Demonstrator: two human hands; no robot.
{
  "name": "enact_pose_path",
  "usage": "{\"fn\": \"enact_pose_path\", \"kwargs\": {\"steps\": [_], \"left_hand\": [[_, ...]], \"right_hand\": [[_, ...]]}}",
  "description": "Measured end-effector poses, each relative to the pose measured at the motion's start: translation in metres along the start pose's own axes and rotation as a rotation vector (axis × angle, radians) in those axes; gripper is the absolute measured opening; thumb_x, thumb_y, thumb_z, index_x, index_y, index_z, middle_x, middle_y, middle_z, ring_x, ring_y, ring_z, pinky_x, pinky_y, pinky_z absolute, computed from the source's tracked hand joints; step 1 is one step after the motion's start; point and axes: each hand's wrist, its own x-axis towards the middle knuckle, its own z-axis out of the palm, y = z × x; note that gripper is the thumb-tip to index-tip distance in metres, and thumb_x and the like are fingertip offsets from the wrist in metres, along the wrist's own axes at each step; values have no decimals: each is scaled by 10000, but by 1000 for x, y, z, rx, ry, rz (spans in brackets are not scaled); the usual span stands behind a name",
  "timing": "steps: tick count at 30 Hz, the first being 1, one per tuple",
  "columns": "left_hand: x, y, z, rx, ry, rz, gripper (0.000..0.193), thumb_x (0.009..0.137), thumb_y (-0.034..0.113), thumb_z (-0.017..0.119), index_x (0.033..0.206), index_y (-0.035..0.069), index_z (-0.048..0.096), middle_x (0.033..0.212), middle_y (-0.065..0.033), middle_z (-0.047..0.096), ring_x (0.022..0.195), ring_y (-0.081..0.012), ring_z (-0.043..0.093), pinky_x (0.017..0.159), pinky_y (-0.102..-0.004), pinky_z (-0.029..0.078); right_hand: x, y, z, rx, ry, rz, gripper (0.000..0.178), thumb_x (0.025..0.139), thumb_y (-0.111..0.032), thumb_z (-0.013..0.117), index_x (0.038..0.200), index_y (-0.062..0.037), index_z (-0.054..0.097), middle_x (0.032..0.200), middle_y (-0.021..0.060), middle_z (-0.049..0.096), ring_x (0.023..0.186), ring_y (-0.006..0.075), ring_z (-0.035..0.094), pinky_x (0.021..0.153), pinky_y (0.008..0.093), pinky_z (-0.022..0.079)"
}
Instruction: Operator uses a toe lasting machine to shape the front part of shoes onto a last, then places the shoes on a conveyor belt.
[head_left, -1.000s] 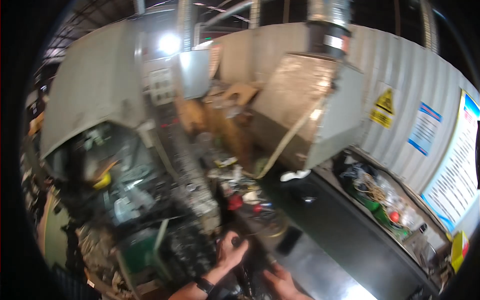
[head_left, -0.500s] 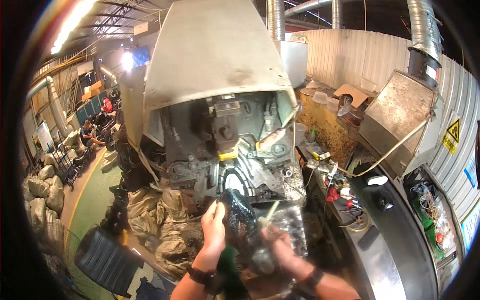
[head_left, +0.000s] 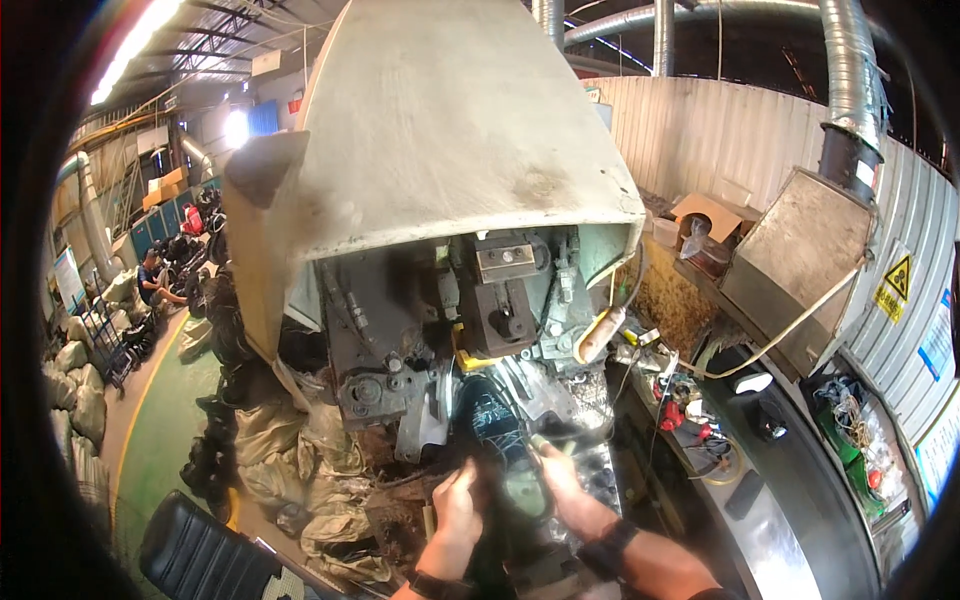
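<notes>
Shoe: dark laced upper [head_left: 494,412] points toe-first into our hooded machine [head_left: 460,130].
Hands: left [head_left: 457,505] and right [head_left: 562,482] flank it, bent; whether they pinch it we cannot tell.
Handling: we judge a level, square hold best, fingers clear of metal.
Obstacles: yellow bracket [head_left: 467,358] crowds the toe; cylindrical handle [head_left: 598,336] hangs right; sacks [head_left: 265,415] lie left.

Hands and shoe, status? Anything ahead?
Right hand on dark shoe; left hand beside it, contact unclear. Shoe's far end at machine. Yellow bracket just ahead.
</notes>
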Motion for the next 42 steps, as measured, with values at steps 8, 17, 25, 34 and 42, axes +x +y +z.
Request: {"fn": "enact_pose_path", "kwargs": {"steps": [8, 17, 25, 34, 42], "left_hand": [[9, -11, 10, -97, 120, -87, 183, 1006, 215, 628, 978, 51, 705, 901, -5, 691, 824, -127, 603, 759, -300, 473], [51, -73, 25, -249, 270, 318, 279, 1055, 291, 551, 900, 59, 552, 872, 0, 603, 804, -129, 579, 761, -320, 497], [59, -91, 14, -187, 242, 397, 296, 1033, 353, 582, 945, 76, 527, 889, 3, 604, 783, -112, 582, 716, -303, 513], [44, -89, 8, -250, 133, 307, 339, 1048, 372, 530, 1099, 41, 574, 1032, -45, 667, 893, -171, 647, 796, -349, 560], [36, -78, 19, -283, 124, 270, 415, 1065, 362, 493, 1278, 16, 579, 1205, -66, 665, 1029, -200, 641, 923, -367, 520]], "right_hand": [[23, -5, -4, -6, -59, 158, 713, 952, -174, 698, 1524, 28, 323, 1408, 176, 529, 1270, 208, 512, 1017, 335, 479], [59, 37, -29, -11, -110, 2, 480, 964, -203, 673, 1395, -38, 541, 990, 1, 619, 802, 78, 570, 680, 206, 465], [68, 57, -35, 148, -105, -119, 493, 978, -90, 655, 1410, -6, 434, 1054, 30, 605, 824, 58, 556, 718, 189, 461], [56, 52, -40, 232, -165, -58, 435, 976, -24, 644, 1381, 8, 486, 964, 43, 710, 775, 50, 649, 700, 179, 522], [42, 38, -41, -141, -117, -59, 454, 1010, -292, 635, 1303, 50, 574, 1067, 18, 672, 993, 84, 602, 894, 221, 461]]}}
